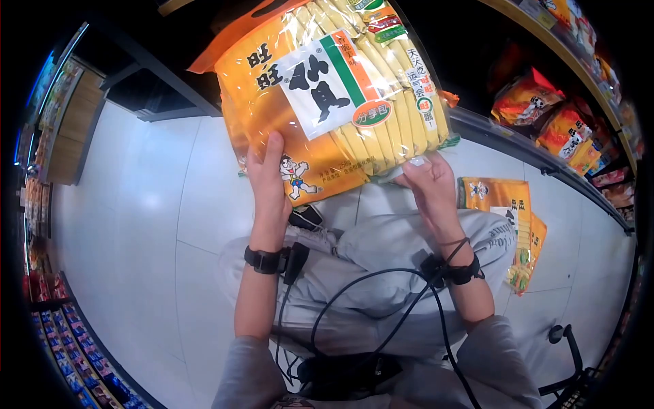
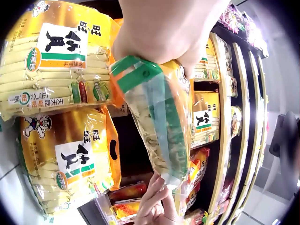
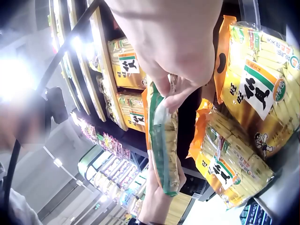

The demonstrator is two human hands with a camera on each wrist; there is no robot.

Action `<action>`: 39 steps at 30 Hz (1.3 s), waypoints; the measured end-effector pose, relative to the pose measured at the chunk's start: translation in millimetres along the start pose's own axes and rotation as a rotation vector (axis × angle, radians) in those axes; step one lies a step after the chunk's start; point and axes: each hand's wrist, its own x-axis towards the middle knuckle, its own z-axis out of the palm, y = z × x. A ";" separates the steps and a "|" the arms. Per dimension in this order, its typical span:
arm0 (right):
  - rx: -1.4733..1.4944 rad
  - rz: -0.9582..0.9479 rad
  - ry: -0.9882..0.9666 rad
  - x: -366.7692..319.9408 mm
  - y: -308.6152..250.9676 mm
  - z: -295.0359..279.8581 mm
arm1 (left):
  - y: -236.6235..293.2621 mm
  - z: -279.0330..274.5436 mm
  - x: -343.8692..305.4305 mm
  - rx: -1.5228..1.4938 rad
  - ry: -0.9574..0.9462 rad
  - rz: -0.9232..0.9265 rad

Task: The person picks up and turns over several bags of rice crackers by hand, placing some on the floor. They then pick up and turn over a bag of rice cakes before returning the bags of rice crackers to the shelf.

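An orange and yellow snack bag (image 1: pixel 327 102) with a clear side showing wrapped pieces is held up in both hands, its printed face toward the head camera. My left hand (image 1: pixel 270 187) grips the lower left corner, thumb over the front. At the lower right corner my right hand (image 1: pixel 432 187) pinches the edge between thumb and curled fingers. In the left wrist view the bag's green and clear end (image 2: pixel 159 122) hangs beneath my left hand (image 2: pixel 168 33). The right wrist view shows my right hand (image 3: pixel 173 51) pinching the seam of the bag (image 3: pixel 164 136).
Another bag (image 1: pixel 504 198) of the same kind lies on the tiled floor (image 1: pixel 146 204) to the right. Shelves with red and orange packets (image 1: pixel 528 99) stand at the right. Small packages fill shelves at the left (image 1: pixel 51 341). Black cables (image 1: pixel 361 276) run across my lap.
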 end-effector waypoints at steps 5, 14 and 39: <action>-0.081 0.409 -0.101 -1.8 -8.1 -3.7 | -8.8 5.5 -10.2 0.100 0.024 0.015; -0.250 0.122 -0.381 -9.1 -8.7 -4.6 | -1.3 -0.2 -4.1 0.022 -0.010 -0.080; -0.252 -0.101 -0.298 -20.2 -8.8 -7.3 | -10.4 1.6 -6.4 -0.220 -0.090 -0.327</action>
